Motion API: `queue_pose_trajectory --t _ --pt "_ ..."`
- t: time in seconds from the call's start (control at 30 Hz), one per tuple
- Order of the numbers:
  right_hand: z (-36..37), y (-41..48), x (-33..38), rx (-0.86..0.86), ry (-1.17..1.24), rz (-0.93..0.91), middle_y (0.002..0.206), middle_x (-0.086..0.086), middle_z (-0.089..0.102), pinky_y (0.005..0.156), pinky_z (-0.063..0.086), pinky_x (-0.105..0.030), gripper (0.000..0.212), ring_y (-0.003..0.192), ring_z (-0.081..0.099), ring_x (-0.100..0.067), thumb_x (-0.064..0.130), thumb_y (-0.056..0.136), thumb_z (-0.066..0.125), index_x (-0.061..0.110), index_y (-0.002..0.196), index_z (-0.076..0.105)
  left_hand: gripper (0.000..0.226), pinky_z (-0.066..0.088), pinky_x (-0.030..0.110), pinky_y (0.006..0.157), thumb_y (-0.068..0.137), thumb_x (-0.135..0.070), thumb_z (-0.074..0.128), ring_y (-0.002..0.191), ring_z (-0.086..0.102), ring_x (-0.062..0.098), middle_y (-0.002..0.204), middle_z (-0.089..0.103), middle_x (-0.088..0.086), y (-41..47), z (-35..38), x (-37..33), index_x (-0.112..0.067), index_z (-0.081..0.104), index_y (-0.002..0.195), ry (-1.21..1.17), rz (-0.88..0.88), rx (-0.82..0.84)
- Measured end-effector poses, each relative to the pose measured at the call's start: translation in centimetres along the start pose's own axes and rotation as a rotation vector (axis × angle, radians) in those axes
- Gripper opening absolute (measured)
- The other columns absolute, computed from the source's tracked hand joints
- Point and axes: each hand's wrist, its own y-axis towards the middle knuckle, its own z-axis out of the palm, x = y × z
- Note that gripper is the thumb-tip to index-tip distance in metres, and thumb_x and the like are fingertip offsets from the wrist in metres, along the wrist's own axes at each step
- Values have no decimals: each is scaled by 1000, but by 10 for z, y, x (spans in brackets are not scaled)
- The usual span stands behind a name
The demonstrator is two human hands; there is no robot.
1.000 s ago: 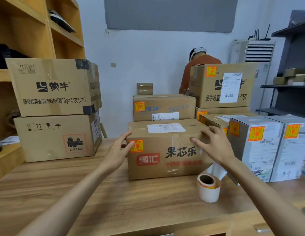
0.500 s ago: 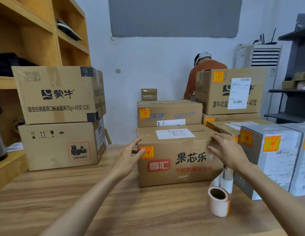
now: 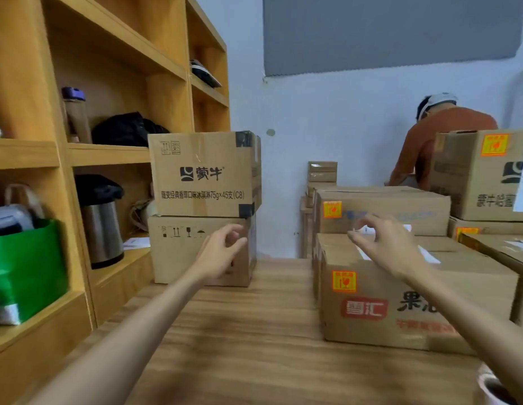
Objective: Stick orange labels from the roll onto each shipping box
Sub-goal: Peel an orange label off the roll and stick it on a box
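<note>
Hands first: the left hand (image 3: 220, 251) and the right hand (image 3: 384, 245) both hover with fingers loosely curled, gripping nothing that shows, though blur softens the right fingertips. The right hand hangs over the top of the near box (image 3: 400, 311). The left hangs in front of the lower box (image 3: 184, 258) of the stack at 9 o'clock.

The near box carries an orange label (image 3: 344, 281), upright at the upper left of its printed face. That face points toward the wearer, and the box's long axis runs from 9 to 3 o'clock. The box behind it (image 3: 400, 206) and the tall box (image 3: 470, 176) at 2 o'clock are labelled too.

The lower box and the upper box (image 3: 204, 173) on it show no orange label on the faces in view, so I judge they are what is left.

The roll (image 3: 492, 387) sits on the table (image 3: 254, 331) at 5 o'clock, well apart from both hands. Only its edge shows; its core seems to open upward, so its axis is upright.
</note>
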Motion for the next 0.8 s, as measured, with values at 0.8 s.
queue_pose_trajectory --t 0.8 --pt "194 185 179 188 449 145 136 -6 56 94 53 -51 87 116 59 -27 65 81 65 17 143 29 83 34 44 116 97 -29 69 148 33 27 165 29 7 149 -156 129 -16 17 161 -156 -215 -241"
